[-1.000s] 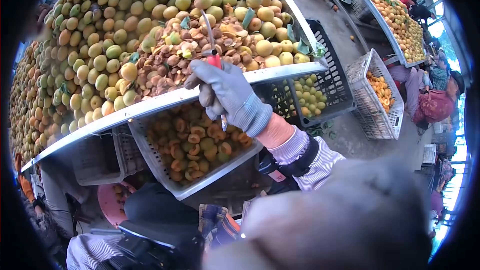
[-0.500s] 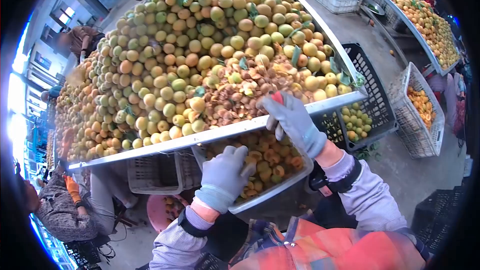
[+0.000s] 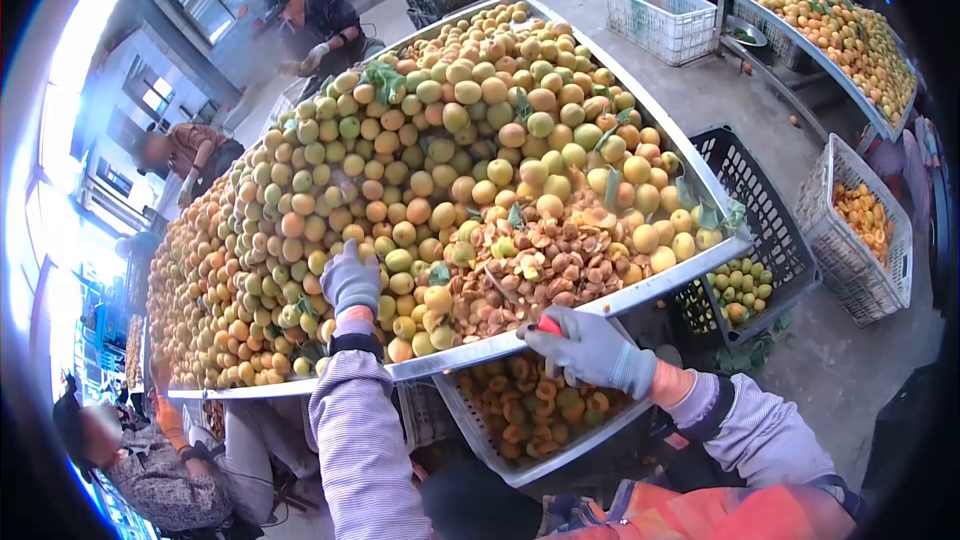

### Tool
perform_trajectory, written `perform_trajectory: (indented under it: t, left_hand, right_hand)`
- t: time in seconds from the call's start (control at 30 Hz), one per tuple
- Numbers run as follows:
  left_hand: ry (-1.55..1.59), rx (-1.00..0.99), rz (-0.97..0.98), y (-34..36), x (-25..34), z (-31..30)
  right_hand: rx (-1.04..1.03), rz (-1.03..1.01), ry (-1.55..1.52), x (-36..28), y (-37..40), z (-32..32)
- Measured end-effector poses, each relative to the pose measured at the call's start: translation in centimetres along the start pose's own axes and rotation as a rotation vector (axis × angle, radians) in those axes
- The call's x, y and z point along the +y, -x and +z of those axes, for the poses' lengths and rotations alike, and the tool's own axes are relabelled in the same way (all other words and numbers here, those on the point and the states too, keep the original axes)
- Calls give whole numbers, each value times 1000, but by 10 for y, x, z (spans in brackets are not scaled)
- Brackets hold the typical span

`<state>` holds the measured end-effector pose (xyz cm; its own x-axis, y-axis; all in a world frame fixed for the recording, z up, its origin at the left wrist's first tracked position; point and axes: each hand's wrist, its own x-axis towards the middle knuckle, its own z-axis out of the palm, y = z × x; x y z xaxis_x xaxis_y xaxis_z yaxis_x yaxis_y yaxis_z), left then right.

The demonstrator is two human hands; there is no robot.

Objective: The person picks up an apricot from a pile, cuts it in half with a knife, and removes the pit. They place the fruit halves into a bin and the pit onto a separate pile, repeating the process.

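Observation:
My left hand (image 3: 352, 282), in a grey glove, reaches over the metal-edged table onto the heaped apricots (image 3: 400, 180). Its fingers extend among the fruit, and I see nothing held in them; the fingertips are partly hidden. My right hand (image 3: 590, 348), gloved too, is closed around a small tool with a red handle (image 3: 548, 325), whose working end I cannot make out. It hovers by the table's near rim (image 3: 470, 351), beside a pile of brown pits and scraps (image 3: 545, 260). Below it, a crate (image 3: 560, 457) holds halved apricots (image 3: 530, 405).
A black crate (image 3: 745, 190) with green fruit stands right of the table. Beyond it are a white crate (image 3: 815, 195) of orange halves and another fruit-laden table (image 3: 830, 30). Co-workers sit along the left side (image 3: 190, 155), far end (image 3: 315, 30) and near left (image 3: 170, 480).
My left hand has moved from above the crate of halves forward and left onto the apricot heap. My right hand keeps the red-handled tool near the rim. The view has shifted.

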<state>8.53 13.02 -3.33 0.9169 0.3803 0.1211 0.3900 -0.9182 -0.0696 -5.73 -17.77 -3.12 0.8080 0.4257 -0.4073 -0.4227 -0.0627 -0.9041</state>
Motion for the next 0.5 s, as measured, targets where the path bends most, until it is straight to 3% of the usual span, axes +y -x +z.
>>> perform_trajectory:
  t: [0.13, 0.17, 0.3, 0.37, 0.4, 0.5]
  left_hand:
    - [177, -45, -101, -6, 2, -6]
    - [188, 53, -32, -8, -7, 5]
    - [319, 78, -33, 4, -20, 11]
    - [1098, 186, 134, 11, -32, 24]
    - [1095, 186, 136, 23, -30, 15]
    - [1922, -148, 120, 86, -8, -10]
  right_hand:
    - [-17, -18, -19, -1, 1, 0]
    - [-17, -27, -23, -2, 0, 1]
    - [-50, -23, -88, 8, -1, 1]
    - [-72, -60, -123, 13, -4, 0]
    - [-102, -84, -164, 14, -4, -1]
    - [-162, -130, -177, 12, 0, 0]
